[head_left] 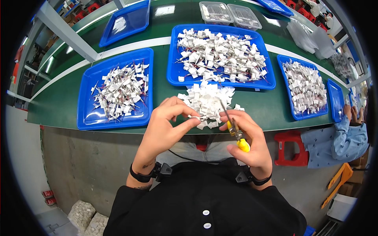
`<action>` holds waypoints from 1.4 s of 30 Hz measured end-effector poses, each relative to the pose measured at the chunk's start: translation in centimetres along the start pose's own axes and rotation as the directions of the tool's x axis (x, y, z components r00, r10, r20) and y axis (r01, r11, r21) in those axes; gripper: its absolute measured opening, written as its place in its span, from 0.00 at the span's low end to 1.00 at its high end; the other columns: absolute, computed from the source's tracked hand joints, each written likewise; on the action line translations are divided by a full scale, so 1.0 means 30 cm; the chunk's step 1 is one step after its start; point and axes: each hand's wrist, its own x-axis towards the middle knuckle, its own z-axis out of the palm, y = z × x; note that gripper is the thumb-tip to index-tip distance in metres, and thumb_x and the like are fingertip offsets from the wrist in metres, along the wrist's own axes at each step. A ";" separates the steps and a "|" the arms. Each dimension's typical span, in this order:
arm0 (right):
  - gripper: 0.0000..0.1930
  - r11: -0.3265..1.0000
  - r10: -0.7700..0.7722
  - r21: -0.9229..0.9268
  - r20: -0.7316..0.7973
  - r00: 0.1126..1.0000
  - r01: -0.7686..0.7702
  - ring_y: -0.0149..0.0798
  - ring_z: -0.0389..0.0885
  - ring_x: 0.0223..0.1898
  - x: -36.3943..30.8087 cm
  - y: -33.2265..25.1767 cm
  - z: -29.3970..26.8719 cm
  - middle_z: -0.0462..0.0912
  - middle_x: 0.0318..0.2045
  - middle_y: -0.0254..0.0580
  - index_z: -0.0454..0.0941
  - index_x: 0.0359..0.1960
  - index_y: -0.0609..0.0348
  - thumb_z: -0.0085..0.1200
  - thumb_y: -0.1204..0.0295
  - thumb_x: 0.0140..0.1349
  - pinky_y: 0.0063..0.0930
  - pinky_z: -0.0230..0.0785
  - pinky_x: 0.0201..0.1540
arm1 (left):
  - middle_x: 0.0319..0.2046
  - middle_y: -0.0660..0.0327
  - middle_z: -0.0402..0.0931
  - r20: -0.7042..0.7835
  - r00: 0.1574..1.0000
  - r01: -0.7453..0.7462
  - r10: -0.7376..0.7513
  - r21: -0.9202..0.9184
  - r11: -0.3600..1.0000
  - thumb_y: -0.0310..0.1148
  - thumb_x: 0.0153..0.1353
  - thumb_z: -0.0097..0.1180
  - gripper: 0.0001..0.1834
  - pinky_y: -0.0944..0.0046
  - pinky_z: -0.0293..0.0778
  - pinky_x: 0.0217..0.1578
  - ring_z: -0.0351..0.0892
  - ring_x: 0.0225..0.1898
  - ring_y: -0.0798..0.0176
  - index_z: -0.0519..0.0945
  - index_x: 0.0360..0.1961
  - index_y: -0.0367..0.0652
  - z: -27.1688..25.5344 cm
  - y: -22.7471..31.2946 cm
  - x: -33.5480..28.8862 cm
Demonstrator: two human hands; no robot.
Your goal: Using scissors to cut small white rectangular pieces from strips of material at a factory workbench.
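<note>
My left hand point(159, 125) is closed in a pinch at the table's near edge. Between thumb and forefinger is a small, slim white-and-silvery piece point(193, 117), too small to make out fully. My right hand point(252, 135) wraps around a hand tool with yellow grips point(243, 144) and a slim dark metal tip that points up and away; whether it is pliers or snips I cannot tell. Just beyond both hands, a heap of loose white tags point(208, 98) lies on the green table. Behind it stands a large blue tray point(172, 74) full of thin wired pieces with white tags.
Similar tagged pieces fill a blue tray point(83, 114) on the left and another blue tray point(295, 112) on the right. Farther back are a blue tray point(130, 19) and clear plastic boxes point(230, 15). At right, a co-worker's blue sleeve point(342, 137) appears near a red stool point(291, 148).
</note>
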 end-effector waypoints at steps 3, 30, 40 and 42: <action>0.28 1.000 0.024 0.021 -0.073 0.997 -0.023 0.44 0.78 0.47 -0.010 0.008 0.011 0.74 0.51 0.50 0.74 0.51 0.65 0.57 0.79 0.41 0.33 0.69 0.53 | 0.32 0.61 0.79 0.100 0.962 0.262 -0.255 -0.612 0.746 0.23 0.55 0.65 0.05 0.73 0.67 0.32 0.74 0.32 0.71 0.82 0.33 0.34 0.009 0.010 -0.014; 0.19 0.915 -0.079 -0.402 -0.181 0.980 0.000 0.47 0.79 0.29 0.019 0.000 0.113 0.78 0.29 0.46 0.77 0.39 0.65 0.61 0.78 0.41 0.31 0.72 0.33 | 0.33 0.59 0.81 -0.150 0.969 -0.015 -0.195 -0.826 0.564 0.20 0.60 0.61 0.03 0.74 0.74 0.37 0.78 0.35 0.72 0.81 0.35 0.31 0.121 0.001 -0.043; 0.17 0.926 -0.060 -0.378 -0.136 0.989 0.004 0.47 0.80 0.26 0.013 0.028 0.122 0.80 0.27 0.47 0.78 0.36 0.66 0.61 0.77 0.40 0.31 0.72 0.31 | 0.32 0.58 0.81 -0.166 0.946 0.064 -0.279 -0.746 0.662 0.19 0.60 0.60 0.01 0.72 0.74 0.40 0.80 0.34 0.70 0.80 0.32 0.32 0.096 -0.001 -0.080; 0.17 0.932 -0.030 -0.363 -0.120 0.992 -0.016 0.45 0.81 0.26 0.007 0.040 0.121 0.81 0.27 0.47 0.78 0.37 0.67 0.62 0.77 0.41 0.30 0.72 0.31 | 0.31 0.60 0.81 -0.212 0.931 0.068 -0.296 -0.699 0.712 0.21 0.59 0.62 0.03 0.74 0.73 0.38 0.78 0.34 0.72 0.81 0.33 0.32 0.067 -0.002 -0.091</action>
